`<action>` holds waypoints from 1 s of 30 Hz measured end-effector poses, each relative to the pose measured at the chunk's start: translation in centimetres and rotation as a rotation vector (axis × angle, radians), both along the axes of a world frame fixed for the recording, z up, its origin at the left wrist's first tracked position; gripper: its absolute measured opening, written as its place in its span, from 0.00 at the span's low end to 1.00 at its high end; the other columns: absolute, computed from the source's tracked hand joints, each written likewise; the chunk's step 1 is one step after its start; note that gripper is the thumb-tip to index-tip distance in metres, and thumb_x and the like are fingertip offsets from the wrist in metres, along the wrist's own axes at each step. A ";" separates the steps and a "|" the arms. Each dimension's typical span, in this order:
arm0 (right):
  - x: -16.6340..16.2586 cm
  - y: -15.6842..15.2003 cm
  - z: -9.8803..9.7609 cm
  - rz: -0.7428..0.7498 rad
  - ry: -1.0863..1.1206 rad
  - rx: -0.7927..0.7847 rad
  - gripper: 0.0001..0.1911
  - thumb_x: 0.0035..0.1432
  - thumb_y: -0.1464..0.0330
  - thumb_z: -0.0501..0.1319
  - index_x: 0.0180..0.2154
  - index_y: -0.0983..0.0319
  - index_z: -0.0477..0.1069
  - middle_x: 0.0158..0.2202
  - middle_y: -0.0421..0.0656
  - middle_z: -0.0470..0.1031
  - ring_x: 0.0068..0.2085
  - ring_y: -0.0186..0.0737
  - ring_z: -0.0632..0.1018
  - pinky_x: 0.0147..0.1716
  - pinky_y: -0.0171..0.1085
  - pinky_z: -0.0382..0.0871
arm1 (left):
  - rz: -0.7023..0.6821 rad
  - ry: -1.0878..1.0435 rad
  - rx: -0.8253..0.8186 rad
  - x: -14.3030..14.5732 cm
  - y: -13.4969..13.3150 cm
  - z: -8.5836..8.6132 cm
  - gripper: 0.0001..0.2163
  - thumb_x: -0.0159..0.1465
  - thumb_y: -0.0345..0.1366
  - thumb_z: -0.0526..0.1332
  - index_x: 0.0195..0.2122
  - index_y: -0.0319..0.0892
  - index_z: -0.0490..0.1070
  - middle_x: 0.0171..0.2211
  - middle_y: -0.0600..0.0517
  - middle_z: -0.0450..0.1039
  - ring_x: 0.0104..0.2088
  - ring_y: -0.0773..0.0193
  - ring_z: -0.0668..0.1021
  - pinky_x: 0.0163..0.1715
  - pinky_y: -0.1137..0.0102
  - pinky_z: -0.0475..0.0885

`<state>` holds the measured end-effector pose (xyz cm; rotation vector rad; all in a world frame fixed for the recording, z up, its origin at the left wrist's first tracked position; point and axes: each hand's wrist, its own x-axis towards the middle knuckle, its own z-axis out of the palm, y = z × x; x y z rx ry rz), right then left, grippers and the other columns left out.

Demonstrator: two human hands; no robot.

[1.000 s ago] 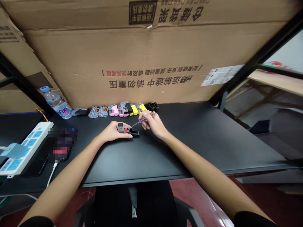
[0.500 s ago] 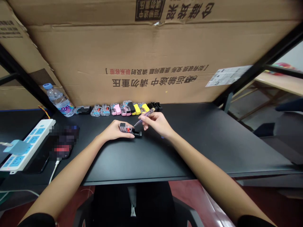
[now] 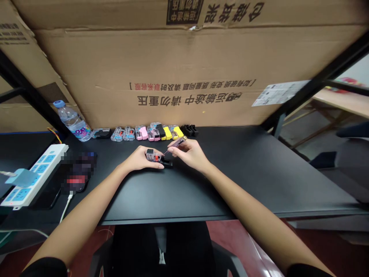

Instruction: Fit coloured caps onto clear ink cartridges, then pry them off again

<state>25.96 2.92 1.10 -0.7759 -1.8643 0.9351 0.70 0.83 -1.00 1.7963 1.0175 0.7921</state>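
My left hand [image 3: 137,159] rests on the black table [image 3: 230,173] and grips a small clear plastic part with red and black pieces [image 3: 153,156]. A black piece [image 3: 167,163] juts out from it onto the table. My right hand [image 3: 190,153] pinches a thin screwdriver with a clear purple handle [image 3: 175,146]; its tip points down-left at the clear part. Both hands sit close together near the table's middle.
A row of small clear, pink, yellow and black parts [image 3: 150,132] lines the cardboard wall [image 3: 184,77] at the back. A water bottle [image 3: 72,121] lies at the back left. A white power strip [image 3: 34,173] and a phone [image 3: 75,173] lie at the left.
My right hand has shifted slightly left and down, bringing the screwdriver tip closer to the clear part. My left hand has kept its grip in place.
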 end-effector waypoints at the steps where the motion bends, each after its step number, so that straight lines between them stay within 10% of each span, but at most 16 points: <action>1: -0.1 -0.1 0.0 0.021 -0.010 0.026 0.21 0.65 0.48 0.69 0.38 0.60 0.82 0.36 0.47 0.84 0.35 0.44 0.83 0.37 0.43 0.81 | 0.003 -0.001 0.001 0.0 0.0 -0.1 0.28 0.53 0.49 0.81 0.50 0.36 0.85 0.39 0.46 0.86 0.38 0.56 0.85 0.45 0.63 0.80; 15: -0.2 -0.3 0.7 0.086 0.114 -0.173 0.26 0.67 0.44 0.66 0.37 0.61 0.79 0.33 0.46 0.83 0.32 0.40 0.83 0.36 0.41 0.83 | -0.030 -0.078 0.000 0.6 -0.2 0.8 0.29 0.52 0.44 0.82 0.54 0.39 0.85 0.50 0.42 0.86 0.51 0.48 0.86 0.58 0.56 0.78; 22: -0.5 -0.5 0.5 0.085 0.127 -0.167 0.24 0.65 0.46 0.69 0.36 0.62 0.79 0.33 0.46 0.83 0.31 0.40 0.84 0.35 0.41 0.83 | 0.003 -0.009 -0.019 0.6 -0.3 0.5 0.28 0.52 0.47 0.81 0.51 0.36 0.86 0.37 0.46 0.86 0.34 0.58 0.83 0.40 0.64 0.80; 30: -0.4 -0.5 0.5 0.101 0.109 -0.184 0.25 0.63 0.44 0.69 0.37 0.61 0.78 0.32 0.46 0.84 0.31 0.42 0.85 0.36 0.42 0.84 | 0.011 -0.008 -0.015 0.7 -0.4 0.6 0.28 0.50 0.47 0.82 0.49 0.37 0.86 0.39 0.46 0.86 0.38 0.55 0.84 0.42 0.63 0.80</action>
